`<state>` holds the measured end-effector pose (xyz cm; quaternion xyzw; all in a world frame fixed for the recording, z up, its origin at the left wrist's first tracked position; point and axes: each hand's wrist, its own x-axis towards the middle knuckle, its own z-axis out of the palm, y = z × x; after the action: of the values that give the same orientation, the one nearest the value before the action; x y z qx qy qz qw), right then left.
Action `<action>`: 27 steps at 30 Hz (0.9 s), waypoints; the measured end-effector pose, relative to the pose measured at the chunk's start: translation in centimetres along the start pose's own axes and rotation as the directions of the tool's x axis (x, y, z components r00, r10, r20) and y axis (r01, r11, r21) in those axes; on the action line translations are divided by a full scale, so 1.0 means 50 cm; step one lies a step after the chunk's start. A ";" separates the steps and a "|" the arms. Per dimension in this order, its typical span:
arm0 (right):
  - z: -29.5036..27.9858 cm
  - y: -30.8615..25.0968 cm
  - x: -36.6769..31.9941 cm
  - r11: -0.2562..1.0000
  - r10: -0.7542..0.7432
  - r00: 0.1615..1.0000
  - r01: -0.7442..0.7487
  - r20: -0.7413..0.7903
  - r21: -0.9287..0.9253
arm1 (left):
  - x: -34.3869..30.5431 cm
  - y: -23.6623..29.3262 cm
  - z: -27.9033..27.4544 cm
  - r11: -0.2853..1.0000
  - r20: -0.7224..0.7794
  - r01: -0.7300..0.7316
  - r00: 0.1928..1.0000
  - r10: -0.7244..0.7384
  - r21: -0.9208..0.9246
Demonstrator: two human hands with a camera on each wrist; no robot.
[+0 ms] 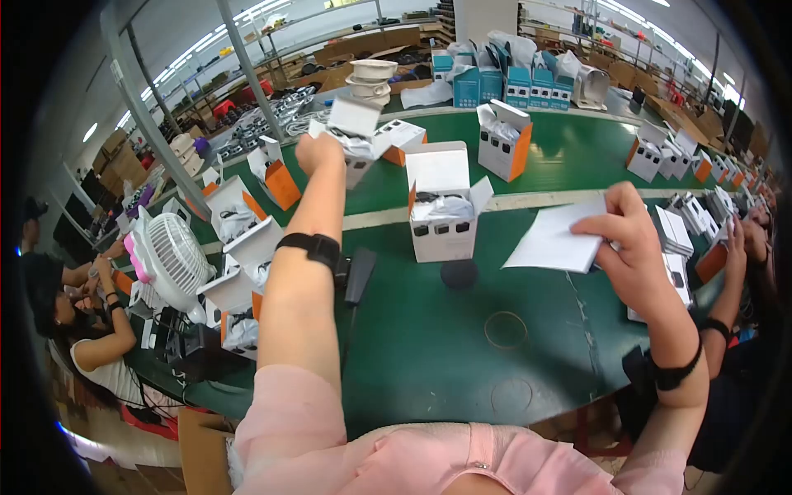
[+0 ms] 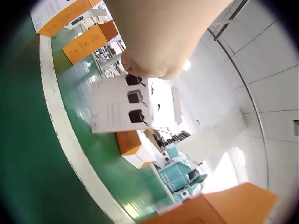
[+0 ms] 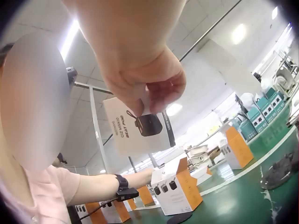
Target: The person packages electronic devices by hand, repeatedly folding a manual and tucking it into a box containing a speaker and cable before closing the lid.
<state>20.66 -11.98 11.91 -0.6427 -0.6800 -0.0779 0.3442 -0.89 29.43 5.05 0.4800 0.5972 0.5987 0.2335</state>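
My left hand (image 1: 320,154) reaches across the green table and grips an open white box (image 1: 356,169) with its lid flap raised. In the left wrist view that box (image 2: 112,105) shows small black devices printed on its side, with the fingertips at its upper edge. My right hand (image 1: 629,239) pinches a white user manual (image 1: 554,238) above the table, between thumb and fingers. Its printed cover, with a black device picture, faces the right wrist view as the manual (image 3: 140,126). Between my hands an open white-and-orange box (image 1: 443,235) stands with a plastic-wrapped item inside.
More open boxes (image 1: 505,153) stand across the table, and others line the left side beside a white fan (image 1: 172,252). A black round disc (image 1: 459,275) and a black handheld tool (image 1: 360,276) lie before me. Teal boxes (image 1: 518,87) stand at the back. People work at both sides.
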 end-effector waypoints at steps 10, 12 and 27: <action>0.061 -0.025 -0.016 0.990 -0.142 0.985 0.143 -0.102 0.003 | -0.207 0.149 -0.304 0.771 0.296 0.068 0.942 0.160 -0.634; 0.088 -0.003 -0.049 0.964 -0.245 0.964 0.229 -0.108 -0.137 | -0.255 0.126 -0.354 0.775 0.429 0.148 0.887 0.172 -0.615; 0.123 -0.118 -0.046 0.891 -0.454 0.793 0.416 -0.405 -0.183 | -0.413 0.002 -0.417 0.897 0.802 0.442 0.541 -0.252 -0.016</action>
<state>12.79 -11.45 7.99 -0.4485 -0.7106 -0.3258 0.4334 -9.77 1.57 2.66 0.5342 0.4489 0.3311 0.6352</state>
